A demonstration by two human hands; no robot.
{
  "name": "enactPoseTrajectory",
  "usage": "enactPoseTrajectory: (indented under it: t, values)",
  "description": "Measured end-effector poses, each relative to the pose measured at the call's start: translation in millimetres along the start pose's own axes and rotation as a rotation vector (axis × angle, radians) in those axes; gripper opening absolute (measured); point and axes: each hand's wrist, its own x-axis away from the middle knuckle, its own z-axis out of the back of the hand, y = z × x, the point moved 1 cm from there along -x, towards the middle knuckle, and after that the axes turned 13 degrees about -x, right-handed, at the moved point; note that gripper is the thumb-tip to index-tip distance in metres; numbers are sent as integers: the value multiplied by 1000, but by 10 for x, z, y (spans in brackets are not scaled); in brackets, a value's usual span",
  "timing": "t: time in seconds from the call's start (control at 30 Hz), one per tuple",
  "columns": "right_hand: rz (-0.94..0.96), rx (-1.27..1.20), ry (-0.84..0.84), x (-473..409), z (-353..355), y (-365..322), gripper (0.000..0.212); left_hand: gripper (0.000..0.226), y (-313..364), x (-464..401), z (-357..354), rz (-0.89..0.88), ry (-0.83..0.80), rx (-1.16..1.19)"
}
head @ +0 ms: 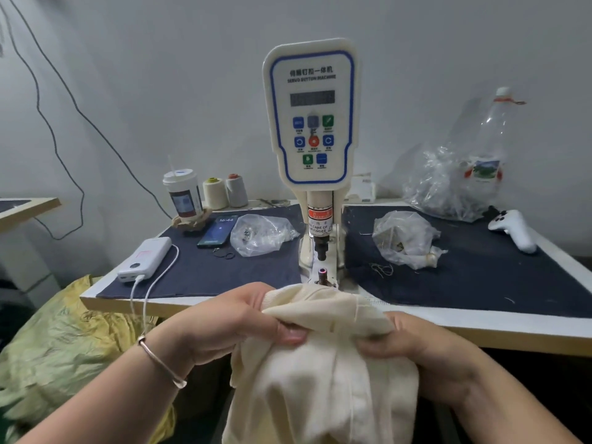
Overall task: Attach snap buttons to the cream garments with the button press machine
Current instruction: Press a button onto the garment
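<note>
A cream garment (320,373) hangs from both my hands in front of the table edge. My left hand (230,318) grips its upper left fold, thumb on top. My right hand (416,344) pinches the fabric at the right. The garment's top edge lies just before the lower die (322,274) of the button press machine (312,123), whose punch (321,248) stands raised above it. Two clear bags of snap parts lie on the dark mat, one on the left (259,233) and one on the right (405,237).
On the left of the table (192,304) are a power bank (145,257) with a cable, a phone (217,230), a drink cup (183,195) and two thread cones (224,190). At the right are a white controller (514,229), a plastic bottle (490,145) and crumpled bags. A yellow-green sack (64,350) sits lower left.
</note>
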Motion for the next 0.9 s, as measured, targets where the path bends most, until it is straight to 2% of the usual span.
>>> enactPoseTrajectory:
  t: [0.13, 0.2, 0.3, 0.5, 0.63, 0.8, 0.9]
  values:
    - [37, -130, 77, -20, 133, -158, 63, 43, -101, -134, 31, 113, 32, 24]
    - [6, -162, 168, -108, 197, -205, 52, 45, -175, -206, 78, 173, 71, 63]
    - [-78, -161, 339, -331, 298, -264, 40, 30, -291, -318, 129, 243, 122, 177]
    - [-158, -197, 521, -812, 409, -502, 20, 41, -487, -583, 265, 373, 249, 331]
    - [-126, -204, 517, -1005, 570, -594, 15, 33, -513, -779, 348, 340, 216, 464]
    - [-128, -179, 445, -1099, 696, -605, 17, 39, -550, -931, 431, 324, 238, 423]
    - [-24, -155, 353, -1085, 723, -560, 20, 41, -608, -968, 439, 237, 323, 364]
